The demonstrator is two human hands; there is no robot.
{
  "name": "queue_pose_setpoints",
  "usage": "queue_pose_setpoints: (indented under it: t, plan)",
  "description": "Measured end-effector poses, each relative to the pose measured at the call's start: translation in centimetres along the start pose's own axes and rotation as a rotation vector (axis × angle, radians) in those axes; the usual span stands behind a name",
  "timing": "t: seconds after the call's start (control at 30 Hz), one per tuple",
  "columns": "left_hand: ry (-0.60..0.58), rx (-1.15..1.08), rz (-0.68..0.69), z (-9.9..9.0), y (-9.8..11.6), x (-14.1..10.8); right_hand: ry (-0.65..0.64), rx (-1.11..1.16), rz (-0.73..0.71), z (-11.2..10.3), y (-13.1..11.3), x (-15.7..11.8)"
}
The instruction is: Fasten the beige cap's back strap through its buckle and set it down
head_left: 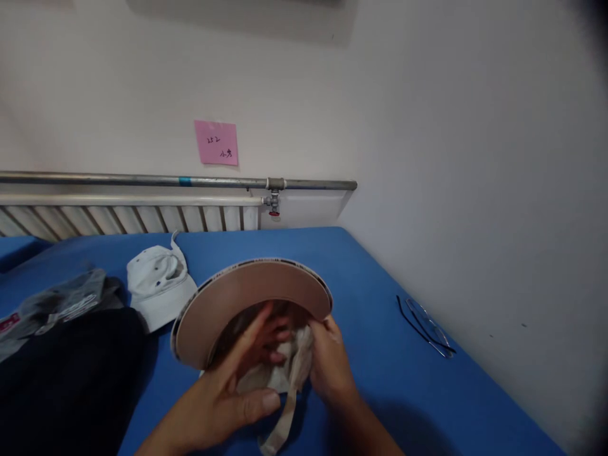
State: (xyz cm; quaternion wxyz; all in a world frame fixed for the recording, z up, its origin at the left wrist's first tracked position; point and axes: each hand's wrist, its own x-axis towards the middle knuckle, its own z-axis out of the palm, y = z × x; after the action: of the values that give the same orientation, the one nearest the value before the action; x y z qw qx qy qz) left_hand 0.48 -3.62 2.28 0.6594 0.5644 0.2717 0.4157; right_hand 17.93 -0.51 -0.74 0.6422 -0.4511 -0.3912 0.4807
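Note:
A wide-brimmed sun hat (pixel 259 283) is held up over the blue surface, its pinkish-brown underside facing me. My right hand (pixel 330 354) grips its right edge and some of the pale cloth there. My left hand (pixel 242 380) reaches into the hat's opening with fingers apart and slightly blurred; the thumb points right. Between the hands, a beige strap (pixel 285 418) hangs down from the pale cloth. Part of the crown is hidden behind my left hand.
A white cap (pixel 159 285) lies left of the hat, beside grey (pixel 71 301) and dark clothing (pixel 71 380). Eyeglasses (pixel 427 326) rest at right by the wall. Behind the blue surface (pixel 304 244) run a radiator (pixel 142 218) and pipe (pixel 228 182), under a pink note (pixel 216 143).

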Motion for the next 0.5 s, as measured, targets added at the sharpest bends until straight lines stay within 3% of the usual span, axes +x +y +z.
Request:
queue_pose_setpoints:
  t: [0.07, 0.17, 0.27, 0.37, 0.5]
  plan:
    - [-0.078, 0.019, -0.039, -0.3, 0.7, 0.0, -0.007, 0.011, 0.044, 0.0, 0.4, 0.4]
    - [-0.092, 0.051, -0.071, -0.7, 1.7, -0.1, 0.020, 0.045, 0.137, -0.3, 1.3, 1.2]
    - [0.056, 0.079, -0.018, -0.8, 1.9, 0.0, 0.054, 0.088, 0.263, -0.8, 2.4, 2.3]
    - [0.247, 0.282, 0.046, -1.0, 1.6, 0.5, 0.029, 0.085, 0.327, -1.2, 3.4, 3.4]
    - [0.331, 0.616, 0.140, -1.7, 0.7, 1.4, 0.022, 0.000, 0.195, -2.0, 3.7, 4.1]
